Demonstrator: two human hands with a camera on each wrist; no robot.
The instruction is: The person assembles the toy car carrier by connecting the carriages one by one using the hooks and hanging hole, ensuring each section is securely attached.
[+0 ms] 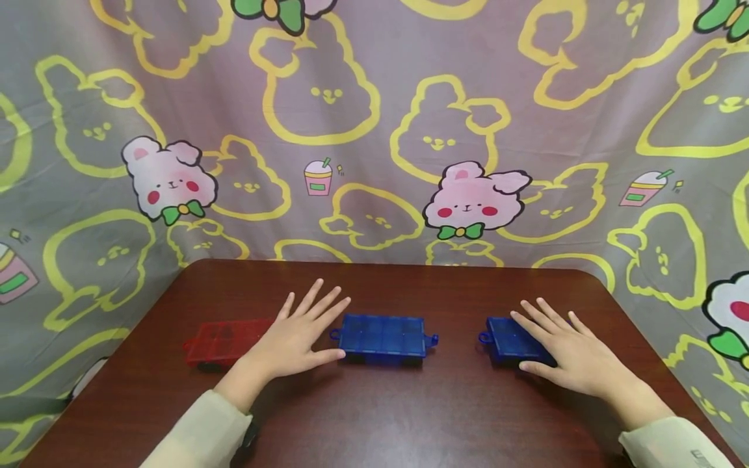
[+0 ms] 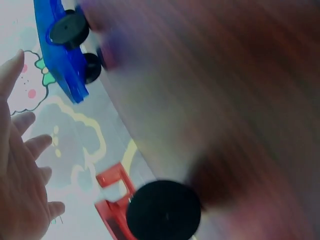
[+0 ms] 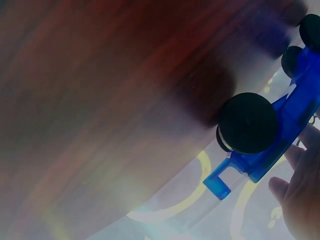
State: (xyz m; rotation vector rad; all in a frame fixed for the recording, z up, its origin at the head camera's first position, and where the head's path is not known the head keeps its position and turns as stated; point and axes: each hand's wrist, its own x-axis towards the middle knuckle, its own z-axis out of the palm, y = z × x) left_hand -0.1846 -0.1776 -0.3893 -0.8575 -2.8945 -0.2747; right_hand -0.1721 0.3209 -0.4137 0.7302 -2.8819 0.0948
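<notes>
My left hand (image 1: 295, 341) has its fingers spread, between a red see-through toy wagon (image 1: 219, 341) and a blue toy wagon (image 1: 383, 336) in the middle of the table. It overlaps the red wagon's right end in the head view, and its thumb tip shows at the blue wagon's left edge. My right hand (image 1: 576, 357), also with fingers spread, hides the right part of a second blue wagon (image 1: 512, 339). Nothing is gripped by either hand. Black wheels (image 3: 248, 122) show under the wagons in both wrist views. Small loops and hooks stick out from the wagon ends.
The wagons stand roughly in a row on a dark brown wooden table (image 1: 433, 416), with gaps between them. Behind the table's far edge and along both sides hangs a grey cloth (image 1: 374, 58) printed with yellow outlines and pink bunny faces.
</notes>
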